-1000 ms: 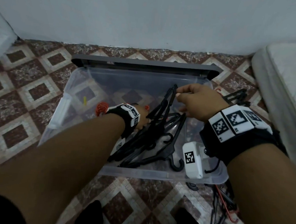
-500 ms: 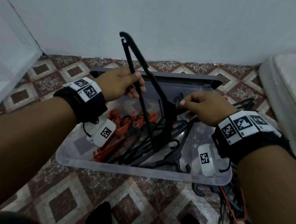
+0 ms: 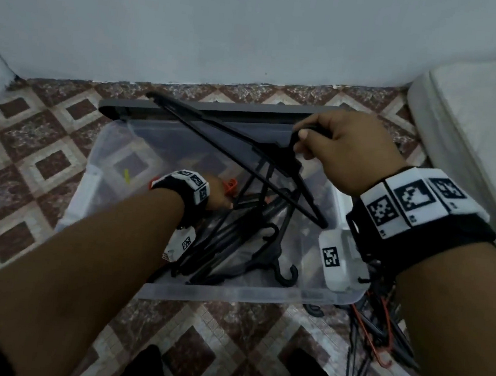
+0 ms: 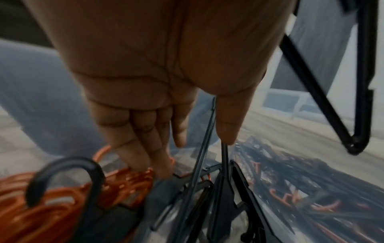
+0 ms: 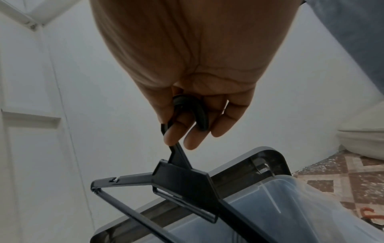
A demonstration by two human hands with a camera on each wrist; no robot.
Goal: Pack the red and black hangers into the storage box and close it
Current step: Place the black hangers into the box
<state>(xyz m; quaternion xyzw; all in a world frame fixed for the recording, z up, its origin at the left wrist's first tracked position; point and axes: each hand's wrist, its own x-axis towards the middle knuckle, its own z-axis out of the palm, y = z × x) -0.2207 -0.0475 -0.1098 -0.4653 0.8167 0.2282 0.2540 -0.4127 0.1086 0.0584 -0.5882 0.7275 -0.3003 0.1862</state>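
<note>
A clear storage box (image 3: 229, 293) stands on the tiled floor with its grey lid (image 3: 205, 113) lying behind it. My right hand (image 3: 304, 138) grips a black hanger (image 3: 286, 159) by its hook (image 5: 199, 113) and holds it slanted above the box. My left hand (image 3: 220, 195) reaches down inside the box. Its fingers (image 4: 145, 148) are straight, with the tips touching the red hangers (image 4: 51, 213). Thin bars of the black hangers (image 4: 224, 197) pass between its thumb and forefinger. Several black hangers (image 3: 234, 247) lie piled in the box.
More black and red hangers (image 3: 378, 333) lie on the floor by the box's right front corner. A white mattress (image 3: 476, 126) runs along the right side. A plain wall stands close behind the lid. My feet (image 3: 145, 367) are just in front of the box.
My left hand has let go of the upright black hanger and dropped into the box. My right hand has kept the hook, and the hanger has tipped over to a flatter slant.
</note>
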